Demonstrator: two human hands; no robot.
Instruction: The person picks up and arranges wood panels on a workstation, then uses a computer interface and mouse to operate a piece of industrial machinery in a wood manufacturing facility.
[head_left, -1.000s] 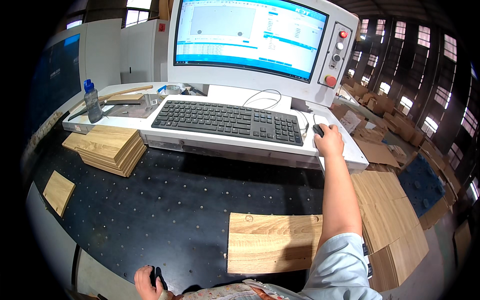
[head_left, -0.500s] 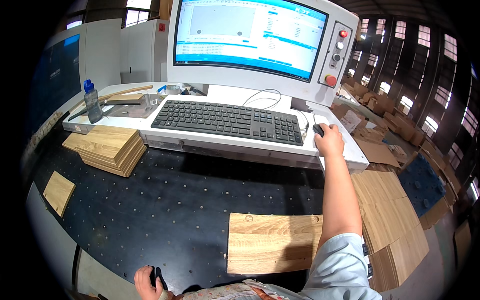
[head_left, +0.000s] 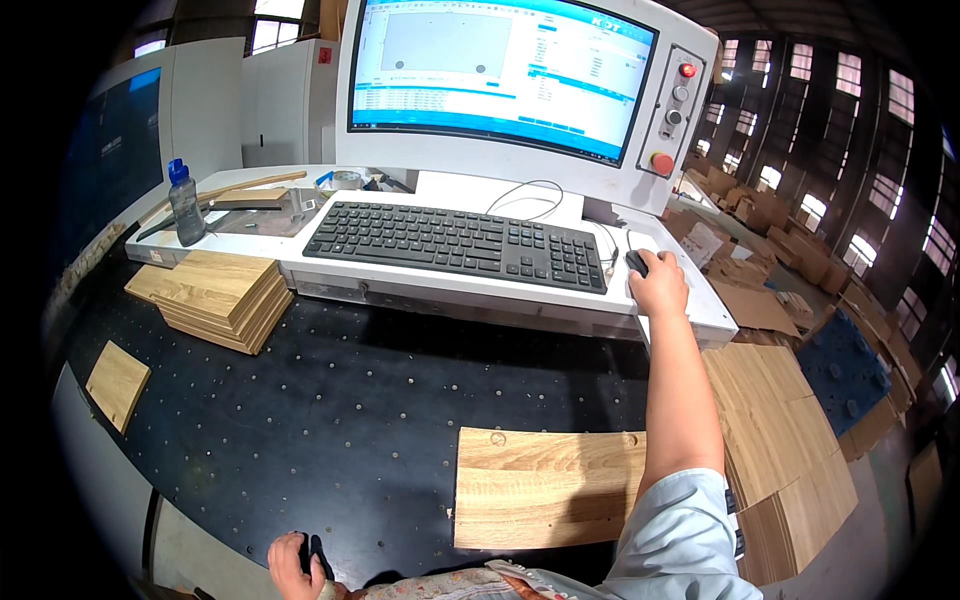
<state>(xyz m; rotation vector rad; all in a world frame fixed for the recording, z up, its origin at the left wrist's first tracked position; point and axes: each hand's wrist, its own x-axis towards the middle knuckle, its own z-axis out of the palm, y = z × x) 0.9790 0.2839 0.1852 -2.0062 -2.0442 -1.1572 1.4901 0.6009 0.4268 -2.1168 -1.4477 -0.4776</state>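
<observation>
Already, the near panel [head_left: 550, 490] bears round marks [head_left: 498, 438]; what remains isn't shown. Your right hand [head_left: 660, 285] has its fingers clasped over the mouse [head_left: 637, 262]; your left hand's [head_left: 288, 566], I cannot tell.

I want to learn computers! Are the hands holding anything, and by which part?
The right hand holds the black mouse from above, over its near end. Whether the left hand holds anything, I can't tell.

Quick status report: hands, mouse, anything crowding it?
Right hand on black mouse. Left hand by near edge of black table, grip unclear. Keyboard close on mouse's left.
</observation>
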